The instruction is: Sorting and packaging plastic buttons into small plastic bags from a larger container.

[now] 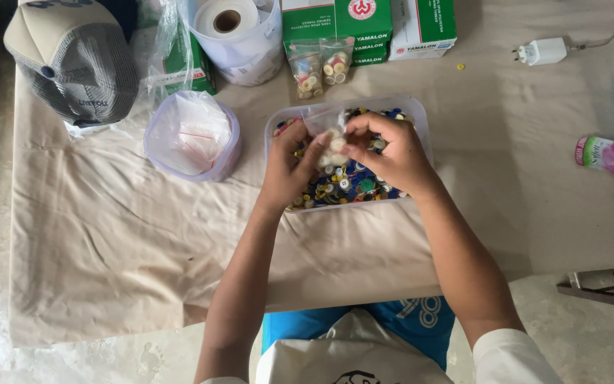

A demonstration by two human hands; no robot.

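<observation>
Over clear button tub (418,117) on bench (108,235): left hand (289,167) and right hand (385,153) both pinching small clear bag (330,135) of pale buttons, fingers closed on it. Filling or sealing step, probably; next needs steady grip on bag mouth. 2 filled bags (321,67) behind.

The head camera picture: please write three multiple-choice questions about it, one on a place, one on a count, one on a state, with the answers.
1. Where is the grey cap?
A. far left corner of the table
B. inside the button tray
C. on the floor

2. How many small filled bags stand beyond the button tray?
A. none
B. two
C. five

3. What are the left hand and right hand doing?
A. resting flat
B. holding one small clear bag together
C. lifting the cap

Answers: 1 A, it lies at the cloth's top-left; 2 B, a pair stands before the green boxes; 3 B, both grip it above the tray.
</observation>
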